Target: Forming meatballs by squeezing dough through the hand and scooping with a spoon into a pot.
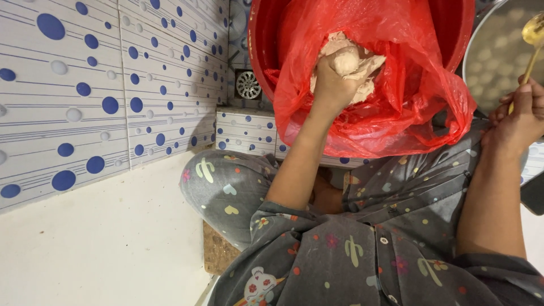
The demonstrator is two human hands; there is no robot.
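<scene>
Pale dough lump (347, 61) sits inside red plastic bag (391, 107) lining red round tub (266, 39); left hand (331, 85) grips it, fingers closed. Right hand (518, 116) clasps golden metal spoon (532, 34). Risk: sticky dough may tear the thin bag.

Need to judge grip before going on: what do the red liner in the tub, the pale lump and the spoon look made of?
Red liner: thin glossy plastic film, crinkled and translucent. Pale lump: soft matte dough-like mass, bulging round the left hand. Spoon in the right hand: shiny gold-toned, probably metal.
</scene>
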